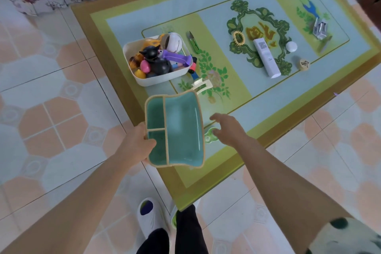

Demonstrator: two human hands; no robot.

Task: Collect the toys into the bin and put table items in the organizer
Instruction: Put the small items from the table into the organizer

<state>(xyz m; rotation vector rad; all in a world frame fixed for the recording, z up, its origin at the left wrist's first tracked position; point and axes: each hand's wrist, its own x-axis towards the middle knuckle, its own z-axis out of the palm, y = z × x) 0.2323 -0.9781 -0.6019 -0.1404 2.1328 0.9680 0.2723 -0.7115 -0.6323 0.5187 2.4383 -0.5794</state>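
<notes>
Tiled floor (51, 109) in peach and pale blue surrounds a low painted table (237, 109) that runs from seven o'clock up to two o'clock across the view.

The teal organizer (181, 126) sits at the centre of the view, empty in all three compartments and jutting past the table's near edge. I cannot tell whether it rests on the top or hangs just above it. At eleven o'clock from it stands the white bin (156, 81), heaped with toys.

The left hand (138, 142) grips the organizer's nine o'clock rim, thumb curled over into the small near compartment. The right hand (228, 130) hovers just beside the three o'clock rim, fingers loosely spread and holding nothing.

Table items wait farther off:
- a white remote (267, 57) at two o'clock
- green snips (192, 42) at twelve
- a cream hair clip (201, 85) touching or nearly touching the far rim
- a coiled hair tie (239, 37) beside the remote
- a wooden disc (304, 64) beyond the remote

The main risk, as I judge it, is the one-sided grip. Held by one rim only, the tray could tilt or slip off the table's edge. Sliding it forward could also shove the clip away.
</notes>
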